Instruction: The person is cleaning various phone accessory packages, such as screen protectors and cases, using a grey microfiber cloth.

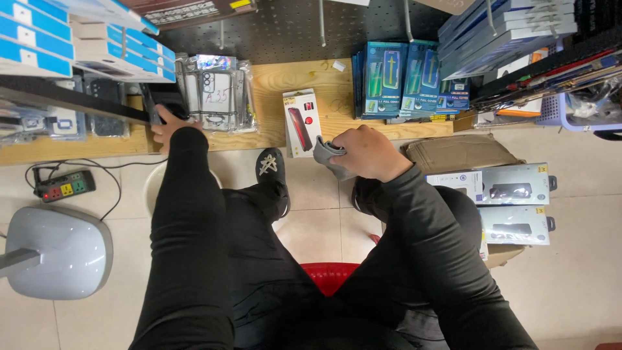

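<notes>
Right hand point(366, 152) curled shut, fingers wrapped round a folded grey cloth point(327, 155). Only one end of the cloth showing; the rest tucked inside the fist. Held just above the floor, close to a flat boxed phone case point(301, 123) lying on the wooden shelf point(291, 81).

Left hand point(170, 124) stretched out to the shelf, resting against a dark flat thing point(162, 97). Fingers mostly hidden under a black bar point(71, 98) and the dark thing, so hard to tell if gripping or just touching. Hard to tell what the dark thing is, too.

Just right of that hand, a pile of clear bags with phone cases point(217, 91) inside. Farther right on the shelf, a row of blue-green boxes point(405, 78), partly covered by hanging packs point(505, 32) cut off at the top edge.

Both arms in black sleeves. Black shoe point(271, 172) between the arms, on the tiled floor point(570, 285). Red stool point(330, 275) mostly hidden under the legs.

Grey boxes point(515, 204) stacked on a brown carton point(453, 152) at the right. Power strip point(65, 186) and a grey fan base point(55, 253) at the left, its pole cut off at the edge.
</notes>
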